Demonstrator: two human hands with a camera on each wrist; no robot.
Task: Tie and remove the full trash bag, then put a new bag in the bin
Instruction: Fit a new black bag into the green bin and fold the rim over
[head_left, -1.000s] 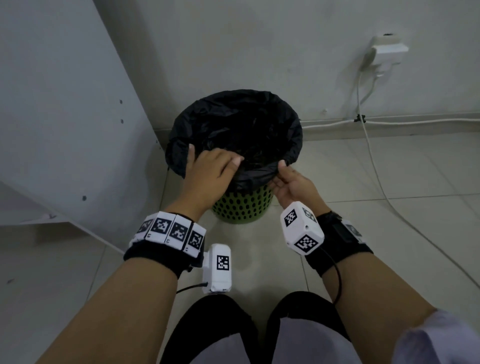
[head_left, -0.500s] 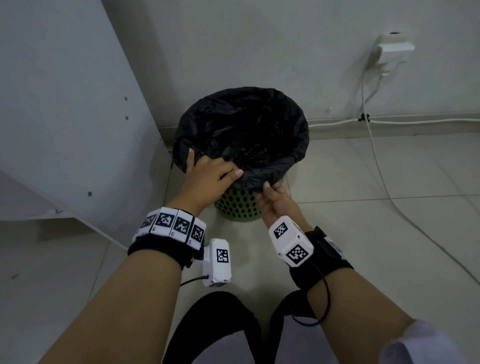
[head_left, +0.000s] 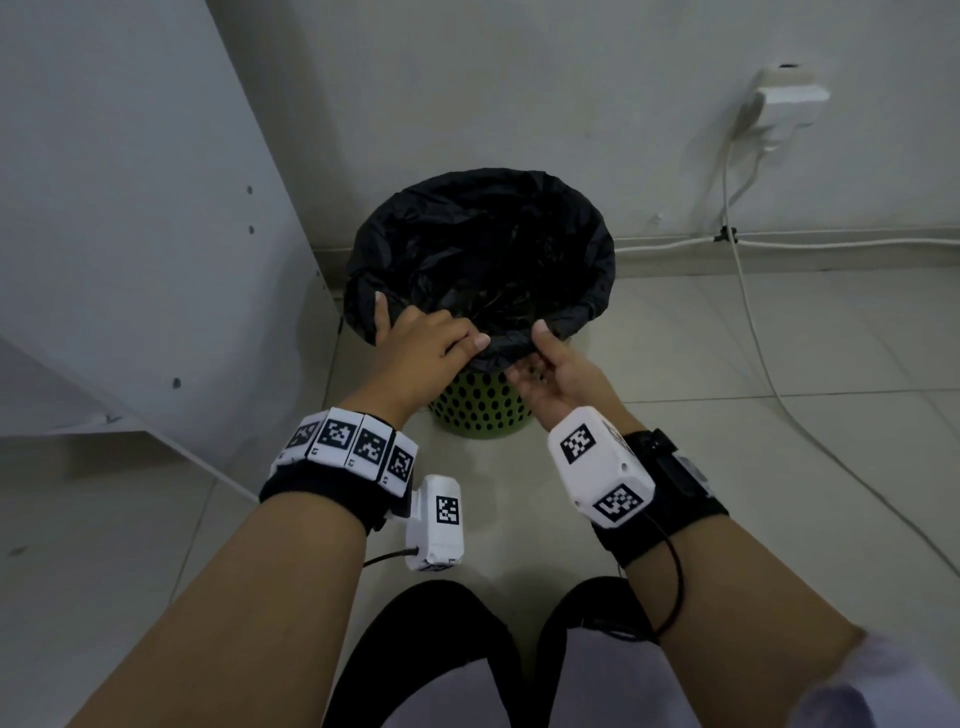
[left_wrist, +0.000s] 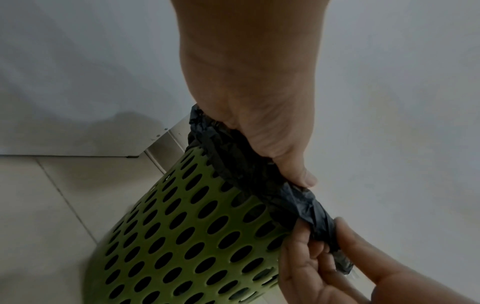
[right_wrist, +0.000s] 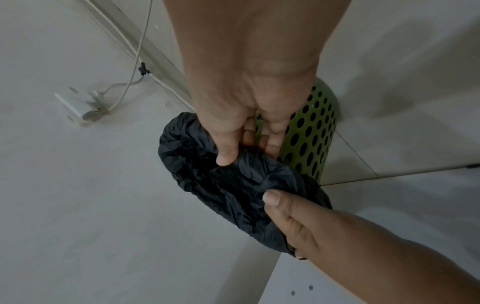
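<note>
A green perforated bin (head_left: 483, 410) stands on the floor by the wall, lined with a black trash bag (head_left: 483, 244) whose edge is rolled over the rim. My left hand (head_left: 426, 348) lies over the near-left rim and holds the rolled bag edge (left_wrist: 259, 174). My right hand (head_left: 545, 369) is at the near rim just right of it, thumb on top and fingers underneath, pinching the bag edge (right_wrist: 233, 181). In the right wrist view the bin wall (right_wrist: 311, 133) shows behind my fingers. The bag's contents are too dark to make out.
A white cabinet panel (head_left: 130, 234) stands close on the bin's left. On the wall at the right is a socket with a plug (head_left: 779, 98); white cables (head_left: 753, 338) run down and across the tiled floor. My knees are at the bottom edge.
My right hand has shifted left along the near rim, dipped under the bag edge and now pinches it with the thumb on top. My left hand has stayed on the rim.
</note>
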